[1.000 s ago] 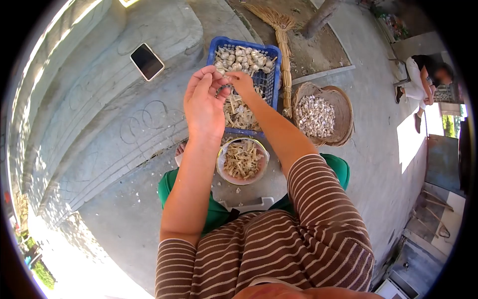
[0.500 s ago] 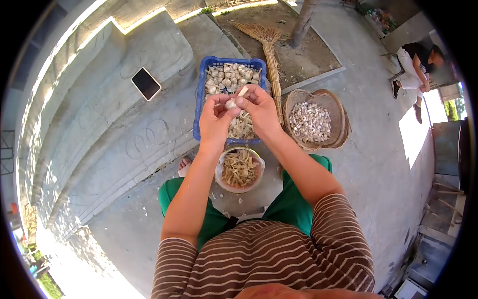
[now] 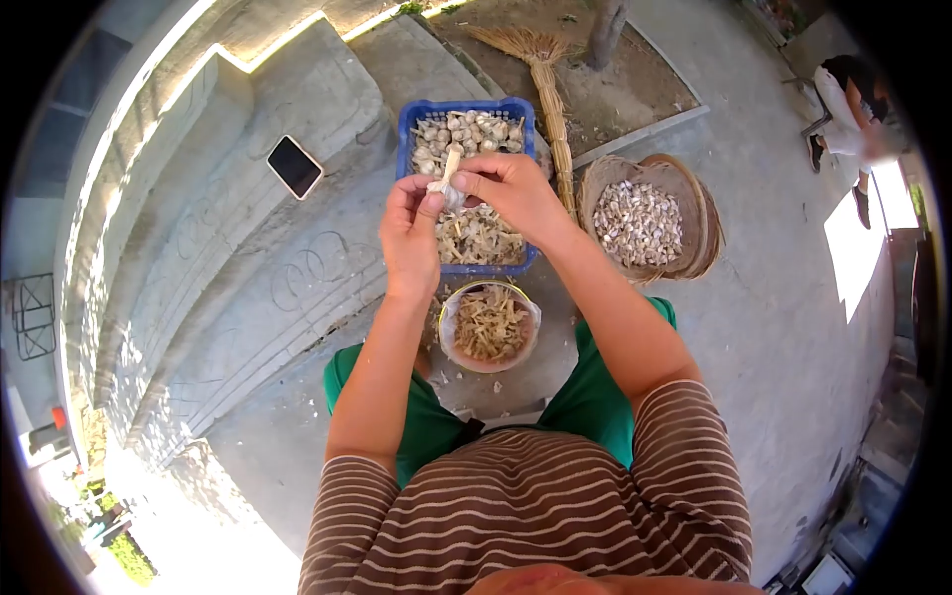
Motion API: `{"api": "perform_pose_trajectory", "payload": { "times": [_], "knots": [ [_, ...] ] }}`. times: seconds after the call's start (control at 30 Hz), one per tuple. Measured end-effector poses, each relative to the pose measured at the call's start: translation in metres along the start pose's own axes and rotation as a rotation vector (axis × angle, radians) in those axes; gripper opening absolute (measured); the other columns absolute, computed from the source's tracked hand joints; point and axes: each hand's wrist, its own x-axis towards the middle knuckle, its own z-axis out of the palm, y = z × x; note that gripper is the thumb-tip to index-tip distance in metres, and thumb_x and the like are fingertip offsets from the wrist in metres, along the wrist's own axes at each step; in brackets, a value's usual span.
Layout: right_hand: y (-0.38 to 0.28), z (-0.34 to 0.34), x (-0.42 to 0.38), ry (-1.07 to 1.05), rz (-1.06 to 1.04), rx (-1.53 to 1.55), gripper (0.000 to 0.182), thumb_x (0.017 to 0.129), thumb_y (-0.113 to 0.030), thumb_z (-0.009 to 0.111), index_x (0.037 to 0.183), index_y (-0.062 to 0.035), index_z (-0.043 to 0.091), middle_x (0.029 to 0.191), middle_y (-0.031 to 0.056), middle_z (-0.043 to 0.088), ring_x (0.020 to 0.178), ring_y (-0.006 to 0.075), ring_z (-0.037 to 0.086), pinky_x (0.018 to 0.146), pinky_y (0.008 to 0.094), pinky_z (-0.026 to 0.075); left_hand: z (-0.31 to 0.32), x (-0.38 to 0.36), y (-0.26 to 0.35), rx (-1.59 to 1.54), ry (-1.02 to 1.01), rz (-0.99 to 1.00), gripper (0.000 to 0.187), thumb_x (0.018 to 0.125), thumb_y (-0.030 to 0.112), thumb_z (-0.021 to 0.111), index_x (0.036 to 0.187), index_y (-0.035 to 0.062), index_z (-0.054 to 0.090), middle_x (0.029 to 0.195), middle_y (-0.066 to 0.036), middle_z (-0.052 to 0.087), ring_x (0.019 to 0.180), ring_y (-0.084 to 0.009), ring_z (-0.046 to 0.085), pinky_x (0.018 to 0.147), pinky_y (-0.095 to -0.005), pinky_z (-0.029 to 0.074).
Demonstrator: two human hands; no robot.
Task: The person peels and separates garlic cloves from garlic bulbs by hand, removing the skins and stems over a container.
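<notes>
A whitish garlic bulb (image 3: 452,195) with its stalk pointing up is held between my two hands. My left hand (image 3: 412,223) pinches it from the left side, thumb and fingers closed. From the right, the thumb and fingertips of my right hand (image 3: 506,188) press on the bulb near the base of the stalk. Both hands are above a blue plastic basket (image 3: 406,149), which holds whole garlic bulbs (image 3: 466,137) in its far half and dry skins (image 3: 478,238) in its near half. Below it, a bowl (image 3: 446,332) between my knees contains dry stalks and peelings (image 3: 491,322).
On the right stands a wicker basket (image 3: 702,223) of separated garlic cloves (image 3: 638,223). A straw broom (image 3: 550,109) lies beside the blue basket. A phone (image 3: 295,167) rests on the concrete ledge at left. Another person (image 3: 843,104) sits at far right.
The garlic bulb has been turned so its stalk stands more upright. Both hands have shifted slightly left relative to the blue basket, still gripping the bulb. The camera view has tilted a little.
</notes>
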Motion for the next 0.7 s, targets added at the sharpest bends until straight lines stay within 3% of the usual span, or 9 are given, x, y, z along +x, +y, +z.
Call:
{"api": "perform_pose_trajectory", "payload": {
  "times": [0.13,0.27,0.33,0.37,0.43,0.7],
  "knots": [
    [-0.007,0.000,-0.005,-0.024,0.016,-0.161,0.017,0.083,-0.010,0.066,0.089,0.0055,0.064,0.077,0.0080,0.064,0.066,0.0108,0.061,0.055,0.0231,0.049,0.003,0.001,0.001,-0.048,0.001,0.036,0.013,0.090,0.002,0.055,0.103,0.0021,0.054,0.094,-0.003,0.058,0.085,-0.0091,0.051,0.080,-0.0235,0.043],
    [-0.002,0.005,-0.007,-0.016,0.004,-0.058,0.016,0.081,-0.010,0.067,0.088,0.0038,0.063,0.076,0.0075,0.064,0.067,0.0113,0.061,0.058,0.0234,0.049,0.004,-0.001,0.002,-0.045,0.009,0.071,0.010,0.090,0.002,0.054,0.100,0.0021,0.054,0.092,-0.003,0.058,0.084,-0.0087,0.051,0.078,-0.0232,0.043],
    [-0.003,0.007,-0.010,-0.007,-0.116,-0.375,0.016,0.080,-0.009,0.067,0.089,0.0028,0.062,0.077,0.0069,0.063,0.070,0.0116,0.061,0.062,0.0246,0.049,0.006,-0.004,0.007,0.073,0.050,0.106,0.007,0.092,0.006,0.053,0.098,0.0008,0.053,0.093,-0.006,0.060,0.084,-0.0110,0.056,0.079,-0.0255,0.047],
    [-0.004,0.009,-0.012,-0.009,-0.116,-0.375,0.016,0.080,-0.009,0.067,0.089,0.0028,0.062,0.077,0.0069,0.063,0.070,0.0116,0.061,0.062,0.0246,0.049,0.005,-0.005,0.006,0.073,0.052,0.107,0.007,0.092,0.006,0.053,0.098,0.0008,0.053,0.093,-0.006,0.060,0.084,-0.0110,0.056,0.079,-0.0255,0.047],
    [-0.007,0.012,-0.017,-0.015,-0.005,-0.324,0.015,0.079,-0.006,0.067,0.090,0.0025,0.061,0.081,0.0065,0.063,0.074,0.0116,0.060,0.067,0.0256,0.049,0.004,-0.007,0.005,0.048,0.039,0.124,0.007,0.091,0.006,0.054,0.097,0.0010,0.054,0.093,-0.006,0.060,0.084,-0.0108,0.056,0.078,-0.0241,0.046],
    [-0.015,0.013,-0.023,0.012,0.044,0.154,0.021,0.082,0.002,0.060,0.103,0.0042,0.060,0.091,0.0081,0.064,0.081,0.0131,0.060,0.075,0.0262,0.049,0.004,-0.014,0.024,-0.033,-0.041,0.102,0.023,0.087,0.007,0.061,0.109,0.0014,0.056,0.101,-0.004,0.059,0.089,-0.0116,0.054,0.082,-0.0256,0.045]
  ]
}}
